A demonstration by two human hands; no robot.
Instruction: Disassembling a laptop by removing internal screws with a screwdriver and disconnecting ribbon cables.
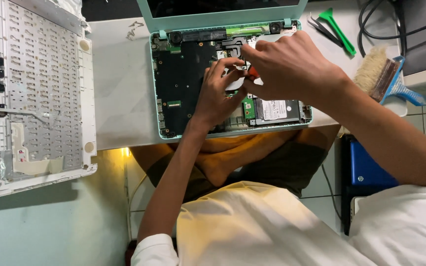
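Both hands meet, left hand (218, 93) and right hand (287, 66) fingers pinched.

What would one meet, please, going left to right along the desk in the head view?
White keyboard cover turned underside up → opened mint-green laptop base → green plastic pry tool → blue-handled bristle brush.

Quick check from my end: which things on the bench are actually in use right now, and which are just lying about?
In use: opened mint-green laptop, left hand, right hand, small red-tipped tool pinched between them.

Lying about: white keyboard cover, green pry tool, tweezers, brush, blue laptop.
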